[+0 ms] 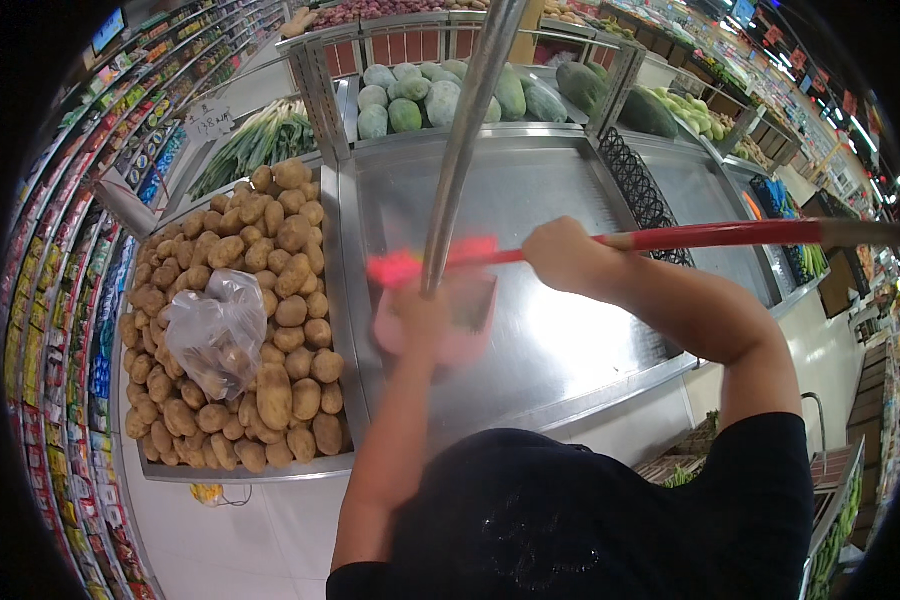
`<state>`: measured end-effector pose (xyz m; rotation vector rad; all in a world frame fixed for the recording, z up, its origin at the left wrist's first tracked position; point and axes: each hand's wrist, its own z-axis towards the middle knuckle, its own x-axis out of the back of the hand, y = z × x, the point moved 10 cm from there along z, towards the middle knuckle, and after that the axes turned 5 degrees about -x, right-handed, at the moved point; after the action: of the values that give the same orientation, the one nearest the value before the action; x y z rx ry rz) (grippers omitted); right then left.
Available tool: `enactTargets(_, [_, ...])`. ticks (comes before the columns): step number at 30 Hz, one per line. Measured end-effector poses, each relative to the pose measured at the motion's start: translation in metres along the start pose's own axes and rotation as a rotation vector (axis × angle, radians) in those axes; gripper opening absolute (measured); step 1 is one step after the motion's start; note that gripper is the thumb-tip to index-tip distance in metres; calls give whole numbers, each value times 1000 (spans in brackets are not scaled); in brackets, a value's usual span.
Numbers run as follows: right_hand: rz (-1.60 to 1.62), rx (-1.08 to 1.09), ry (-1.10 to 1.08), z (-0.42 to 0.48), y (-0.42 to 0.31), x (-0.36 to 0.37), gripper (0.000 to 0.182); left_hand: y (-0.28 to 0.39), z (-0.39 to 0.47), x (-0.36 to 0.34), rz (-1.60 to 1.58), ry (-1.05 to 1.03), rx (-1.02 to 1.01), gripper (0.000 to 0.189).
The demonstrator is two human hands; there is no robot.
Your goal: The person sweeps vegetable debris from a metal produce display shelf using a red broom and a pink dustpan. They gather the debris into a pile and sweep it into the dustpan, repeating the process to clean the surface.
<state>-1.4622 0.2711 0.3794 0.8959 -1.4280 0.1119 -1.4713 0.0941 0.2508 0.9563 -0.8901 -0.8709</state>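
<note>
My right hand (566,255) grips the red handle of a broom (727,234), whose shaft runs out to the right. The broom's pinkish-red head (397,268), blurred, is over the left part of a bare metal display tray (547,180). Below it is a pink dustpan (397,326), also blurred, with some dark debris inside. My left hand (424,300) is closed around the lower end of a metal pole (461,150) that rises from the dustpan's place; the join is hidden by the hand and blur.
Potatoes (292,270) fill the left bin, with a clear plastic bag (221,330) on them. Green onions (266,142) lie behind. Winter melons (442,101) line the back shelf. A black lattice divider (637,180) and upright metal posts (319,97) border the tray.
</note>
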Motion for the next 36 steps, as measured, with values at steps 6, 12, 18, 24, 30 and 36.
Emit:
enactTargets(6, [320,-305,-282,-56,84,18,18,47,-9,8,-122,-47,148,17])
enactTargets(12, [180,-594,-148,-31,168,-45,19,20,-6,1,-58,-11,94,15])
enactTargets(18, [-7,-640,-84,24,186,-115,17,-7,4,6,-40,84,0,15])
enactTargets(24, [43,-369,-123,12,116,-78,19,24,-6,8,-49,9,59,14])
enactTargets(30, [439,-300,-460,-35,97,-48,23,43,-8,7,-200,20,196,11])
enactTargets(36, [518,-339,-213,-23,127,-1,23,20,-6,3,22,21,-115,10])
